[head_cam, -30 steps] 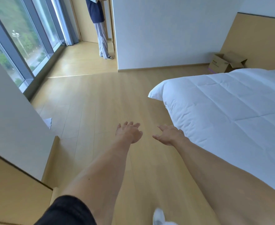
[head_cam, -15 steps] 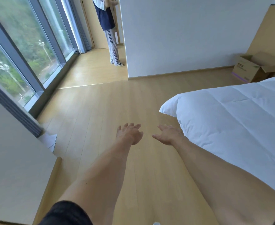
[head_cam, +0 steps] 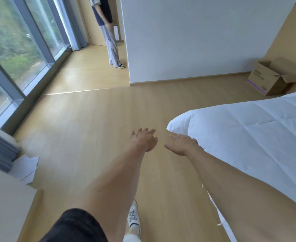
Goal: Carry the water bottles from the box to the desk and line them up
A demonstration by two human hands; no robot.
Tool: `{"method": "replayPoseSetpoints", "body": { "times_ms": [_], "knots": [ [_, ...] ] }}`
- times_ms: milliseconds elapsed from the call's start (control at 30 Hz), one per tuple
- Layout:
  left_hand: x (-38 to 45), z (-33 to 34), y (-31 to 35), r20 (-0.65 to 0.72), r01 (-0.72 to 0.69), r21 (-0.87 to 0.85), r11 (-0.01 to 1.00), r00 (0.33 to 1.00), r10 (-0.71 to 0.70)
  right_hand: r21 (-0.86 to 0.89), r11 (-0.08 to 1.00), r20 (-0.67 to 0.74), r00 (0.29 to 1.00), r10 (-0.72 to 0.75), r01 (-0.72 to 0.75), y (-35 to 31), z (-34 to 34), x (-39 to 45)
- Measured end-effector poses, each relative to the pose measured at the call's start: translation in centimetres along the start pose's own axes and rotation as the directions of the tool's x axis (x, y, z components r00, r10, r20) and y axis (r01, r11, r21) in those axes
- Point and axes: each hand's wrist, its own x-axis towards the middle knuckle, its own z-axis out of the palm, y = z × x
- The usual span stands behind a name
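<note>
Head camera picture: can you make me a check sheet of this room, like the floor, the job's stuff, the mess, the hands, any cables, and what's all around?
Surface: wooden floor, bare in the middle; no desk in view.
Job's things: open cardboard box on the floor by the far wall beyond the bed; its contents are hidden, no bottles seen.
Clutter: white paper sheets on the floor at left.
Hands: left hand and right hand both open, empty, stretched forward over the floor.
Cables: nothing seen.
Surroundings: bed with white duvet at right, big window at left, white wall ahead, another person standing in the far corridor.
</note>
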Motion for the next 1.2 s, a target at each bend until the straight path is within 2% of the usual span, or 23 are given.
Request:
{"method": "replayPoseSetpoints", "body": {
  "times_ms": [333,600,933,1200],
  "knots": [
    [19.5,-8.0,-6.0,0.014,-0.101,-0.004,0.995,0.995,0.101,0.067,0.989,-0.027,0.991,0.135,-0.133,-4.0,-8.8,16.1],
    [30.7,-12.6,-7.7,0.021,-0.179,0.004,0.984,0.984,0.179,0.122,0.973,-0.016,0.98,0.2,-0.196,-5.7,-14.7,26.1],
    [46.9,-16.9,-7.5,0.031,-0.189,0.06,0.98,0.982,0.187,0.14,0.971,-0.012,0.981,0.196,-0.192,-4.0,-19.6,43.3],
    [62.7,-23.2,-5.5,0.033,-0.12,0.102,0.987,0.993,0.117,0.175,0.974,-0.028,0.988,0.153,-0.146,-0.7,-27.0,58.3]
  ]
}}
